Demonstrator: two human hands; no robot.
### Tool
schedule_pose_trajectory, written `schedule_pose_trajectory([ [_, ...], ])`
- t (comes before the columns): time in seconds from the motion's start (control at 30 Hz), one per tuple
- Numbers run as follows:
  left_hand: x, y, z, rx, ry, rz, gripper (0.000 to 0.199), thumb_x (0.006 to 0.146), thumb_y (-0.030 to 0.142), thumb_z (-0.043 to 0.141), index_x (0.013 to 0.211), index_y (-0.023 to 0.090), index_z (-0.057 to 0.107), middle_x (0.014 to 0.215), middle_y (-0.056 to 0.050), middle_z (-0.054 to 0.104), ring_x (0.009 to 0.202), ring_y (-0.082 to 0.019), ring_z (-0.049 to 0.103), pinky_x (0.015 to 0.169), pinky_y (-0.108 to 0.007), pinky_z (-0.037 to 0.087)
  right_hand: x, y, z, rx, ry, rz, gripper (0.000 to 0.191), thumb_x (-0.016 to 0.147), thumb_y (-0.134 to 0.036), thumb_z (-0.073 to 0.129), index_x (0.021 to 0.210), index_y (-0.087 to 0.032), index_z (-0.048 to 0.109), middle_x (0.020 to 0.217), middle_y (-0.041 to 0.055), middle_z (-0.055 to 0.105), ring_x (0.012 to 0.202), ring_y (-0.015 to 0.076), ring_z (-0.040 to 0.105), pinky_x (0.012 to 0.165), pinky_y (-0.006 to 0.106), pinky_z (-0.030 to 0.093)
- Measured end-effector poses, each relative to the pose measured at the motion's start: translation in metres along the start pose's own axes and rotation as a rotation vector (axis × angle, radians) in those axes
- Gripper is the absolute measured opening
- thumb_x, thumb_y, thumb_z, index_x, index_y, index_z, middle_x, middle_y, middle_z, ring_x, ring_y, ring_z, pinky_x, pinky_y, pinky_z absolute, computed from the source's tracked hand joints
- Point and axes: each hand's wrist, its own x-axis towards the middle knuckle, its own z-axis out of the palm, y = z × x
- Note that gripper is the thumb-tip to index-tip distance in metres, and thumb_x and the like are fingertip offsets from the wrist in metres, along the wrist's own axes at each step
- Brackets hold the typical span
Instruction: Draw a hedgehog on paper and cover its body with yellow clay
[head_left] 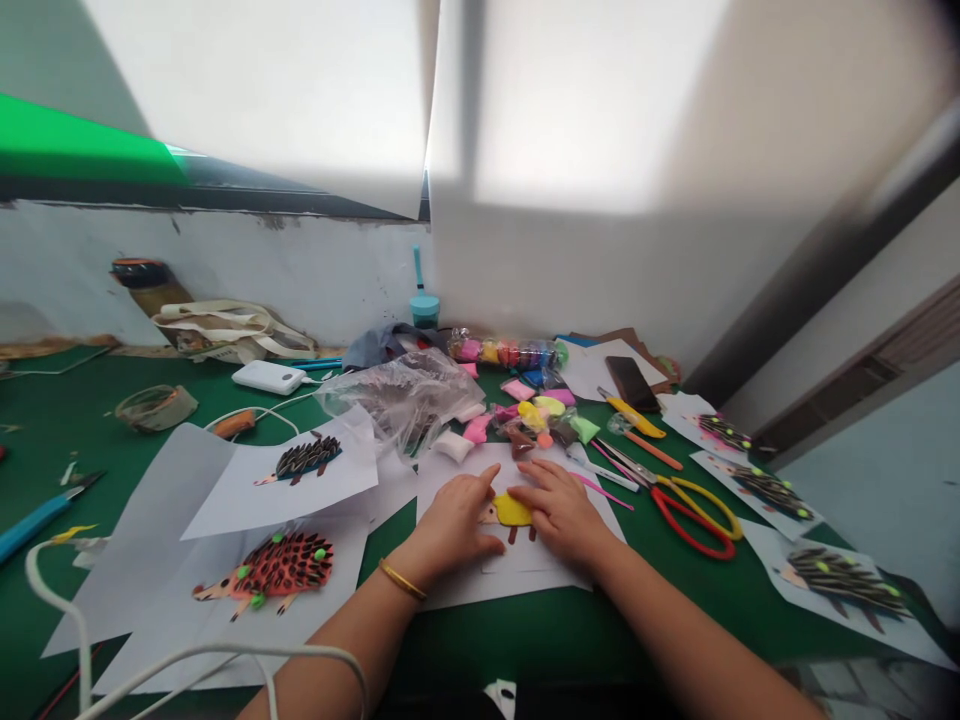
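A small hedgehog figure with a yellow body (513, 510), a pale face and brown legs lies on white paper (465, 590) in front of me. My left hand (459, 522), with a gold bangle at the wrist, rests at the figure's face side, thumb and fingers apart. On the other side, my right hand (564, 508) has its fingers spread, their tips touching the yellow body's edge. Neither hand holds anything that I can see.
Left are finished hedgehog pictures (289, 570), white cables and a blue cutter (34, 530). Behind the paper are clay packets (540, 410) and a plastic bag (409, 395). Scissors (694, 515), a phone (631, 382) and more hedgehog pictures (847, 580) are right.
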Motion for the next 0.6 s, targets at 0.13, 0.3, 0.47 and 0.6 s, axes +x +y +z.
schedule_pose_trajectory([
  [0.13,-0.001,0.002,0.0,-0.019,-0.008,-0.015,0.101,0.061,0.027,0.083,0.147,0.025,0.031,0.116,-0.005,0.066,0.112,-0.029,0.058,0.102,-0.045,0.041,0.0,-0.001,-0.001,-0.013,-0.021,-0.019,0.055,0.076,-0.015,0.048,0.126,-0.034,0.063,0.147,0.0001,0.047,0.136,0.0293,0.035,0.108,0.052,0.03],
  [0.3,-0.001,-0.001,0.001,-0.014,0.008,-0.02,0.098,0.064,0.027,0.082,0.147,0.024,0.03,0.117,-0.005,0.066,0.112,-0.028,0.057,0.101,-0.044,0.041,0.0,0.0,0.002,-0.013,-0.033,-0.02,0.055,0.078,-0.015,0.046,0.128,-0.034,0.061,0.148,-0.0002,0.046,0.137,0.0285,0.035,0.109,0.052,0.029],
  [0.47,-0.002,0.0,0.002,0.007,0.049,0.021,0.095,0.068,0.032,0.08,0.147,0.023,0.03,0.122,-0.006,0.064,0.113,-0.027,0.056,0.102,-0.043,0.04,0.0,0.006,0.005,0.028,0.007,-0.005,0.055,0.079,-0.016,0.044,0.131,-0.027,0.059,0.145,0.0023,0.05,0.135,0.0266,0.037,0.11,0.048,0.03],
  [0.6,-0.003,0.005,0.003,0.084,0.038,0.074,0.091,0.071,0.037,0.077,0.147,0.024,0.029,0.122,-0.005,0.065,0.117,-0.029,0.053,0.105,-0.046,0.037,0.0,0.01,0.005,0.052,0.053,-0.005,0.053,0.078,-0.015,0.043,0.127,-0.025,0.062,0.142,0.0034,0.053,0.133,0.0262,0.038,0.11,0.047,0.031],
])
